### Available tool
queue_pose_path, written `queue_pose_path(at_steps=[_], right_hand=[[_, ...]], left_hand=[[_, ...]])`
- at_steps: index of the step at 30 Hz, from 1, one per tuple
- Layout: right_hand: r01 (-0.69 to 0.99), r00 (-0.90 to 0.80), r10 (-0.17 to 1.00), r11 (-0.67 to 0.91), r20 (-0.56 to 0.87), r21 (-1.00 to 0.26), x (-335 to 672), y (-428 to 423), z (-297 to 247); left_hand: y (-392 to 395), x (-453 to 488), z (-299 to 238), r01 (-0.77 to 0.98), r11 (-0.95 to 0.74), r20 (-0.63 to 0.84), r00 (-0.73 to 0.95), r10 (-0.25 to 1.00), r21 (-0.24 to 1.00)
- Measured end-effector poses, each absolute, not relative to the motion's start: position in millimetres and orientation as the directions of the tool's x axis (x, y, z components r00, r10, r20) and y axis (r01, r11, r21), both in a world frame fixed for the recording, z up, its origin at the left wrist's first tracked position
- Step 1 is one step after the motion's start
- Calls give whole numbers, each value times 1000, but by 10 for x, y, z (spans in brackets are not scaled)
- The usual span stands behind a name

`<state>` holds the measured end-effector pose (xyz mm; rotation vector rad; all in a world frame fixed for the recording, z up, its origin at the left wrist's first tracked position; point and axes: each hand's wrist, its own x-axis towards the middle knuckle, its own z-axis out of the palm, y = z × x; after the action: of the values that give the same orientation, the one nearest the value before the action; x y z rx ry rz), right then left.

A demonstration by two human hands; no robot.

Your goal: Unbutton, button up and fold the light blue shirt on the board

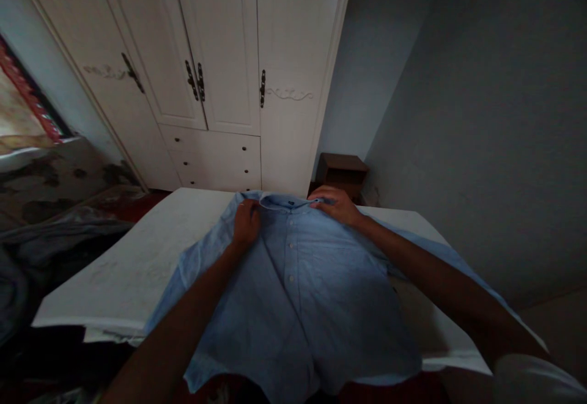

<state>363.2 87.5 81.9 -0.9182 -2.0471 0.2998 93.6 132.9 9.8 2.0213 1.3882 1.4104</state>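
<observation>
A light blue button-up shirt lies front side up on a white table, its collar at the far edge and its hem hanging over the near edge. My left hand is closed on the shirt beside the left end of the collar. At the collar's right end, my right hand pinches the fabric between thumb and fingers. White buttons run down the middle of the shirt. The sleeves spread out to both sides, partly hidden under my forearms.
The white table stands before a white wardrobe with drawers and dark handles. A brown nightstand sits in the corner by the grey wall. Dark clothes are heaped at the left, near a window with a red-edged curtain.
</observation>
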Motion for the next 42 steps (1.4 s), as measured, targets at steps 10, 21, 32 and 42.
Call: queue_pose_path(at_steps=[10,21,32,42], right_hand=[[435,-554,459,871,694,-229,3348,197,849],[533,-464,549,800,695,-276,3366,57,752],[782,168,891,141,422,-608,3706,1757,735],[849,190,971,-90,143,-520,3734,2085,173]], left_hand=[[1470,813,13,-136,-268,185,-440,879,954],[1546,641,88,-295,-137,51,-282,958,945],[1435,737,0,350,-343,312,141,939,872],[1249,844,-12,886,-437,291,382,877,155]])
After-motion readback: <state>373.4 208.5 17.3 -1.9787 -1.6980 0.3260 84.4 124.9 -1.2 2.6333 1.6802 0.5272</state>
